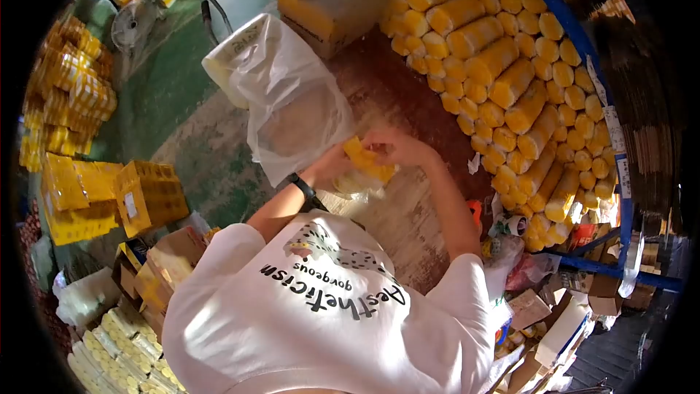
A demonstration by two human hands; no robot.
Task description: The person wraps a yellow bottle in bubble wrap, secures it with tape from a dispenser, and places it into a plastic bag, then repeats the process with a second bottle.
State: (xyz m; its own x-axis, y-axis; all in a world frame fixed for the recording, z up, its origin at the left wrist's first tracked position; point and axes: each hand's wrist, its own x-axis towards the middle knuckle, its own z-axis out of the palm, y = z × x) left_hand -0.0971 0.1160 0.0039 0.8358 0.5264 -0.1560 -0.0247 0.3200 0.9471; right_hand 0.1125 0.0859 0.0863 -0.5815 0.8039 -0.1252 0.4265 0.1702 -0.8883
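A small yellow piece (pixel 370 163), soft-looking and of a kind I cannot make out, is held up in front of my chest between both hands. My left hand (pixel 326 165), below a dark wrist band, grips its left side. From the right, my right hand (pixel 397 147) has its bent fingers closed at the top of the piece. Something pale and translucent hangs just below it, partly hidden by my hands. Beyond my left hand stands a large white plastic bag (pixel 295 95), its crumpled edge close to my wrist.
An open cardboard box (pixel 332 4) stands behind the bag. On the right, yellow wrapped rolls (pixel 503 66) are stacked high beside a blue metal frame (pixel 620 182). Yellow-taped cartons (pixel 149 193) sit at left, and a fan (pixel 133 27) stands farther back. Opened boxes (pixel 561 332) lie at lower right.
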